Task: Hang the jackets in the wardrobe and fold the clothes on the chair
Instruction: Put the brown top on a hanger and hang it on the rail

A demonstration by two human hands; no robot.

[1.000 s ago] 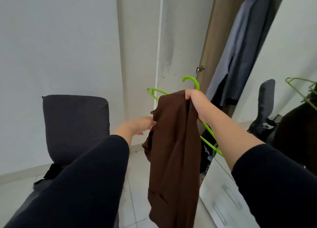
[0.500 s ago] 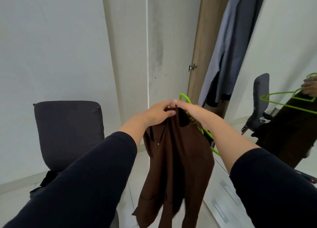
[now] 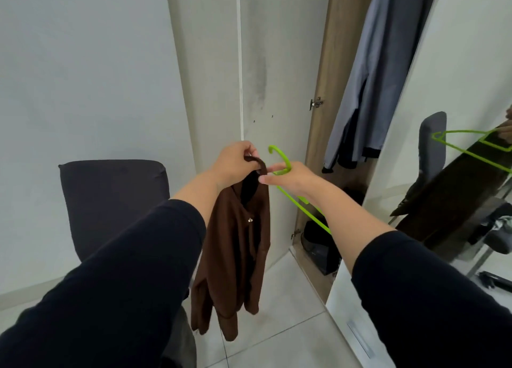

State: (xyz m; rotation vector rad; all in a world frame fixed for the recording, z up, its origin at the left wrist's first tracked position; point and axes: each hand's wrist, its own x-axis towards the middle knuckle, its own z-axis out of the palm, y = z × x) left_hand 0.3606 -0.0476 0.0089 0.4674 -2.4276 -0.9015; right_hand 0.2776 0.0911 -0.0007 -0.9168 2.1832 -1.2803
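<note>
While your left hand point(image 3: 235, 164) pinches the collar of the brown jacket point(image 3: 235, 245), the garment hangs straight down below it. Just right of it, your right hand point(image 3: 291, 179) grips the green hanger point(image 3: 288, 173), hook up, fingertips touching the collar. Beyond your right hand, a grey jacket point(image 3: 371, 71) hangs in the open wardrobe point(image 3: 321, 71).

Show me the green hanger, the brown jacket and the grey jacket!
green hanger point(image 3: 279, 157), head view, on its curved hook.
brown jacket point(image 3: 235, 256), head view, on its hanging front.
grey jacket point(image 3: 371, 71), head view, on its sleeve, inside the wardrobe.
</note>
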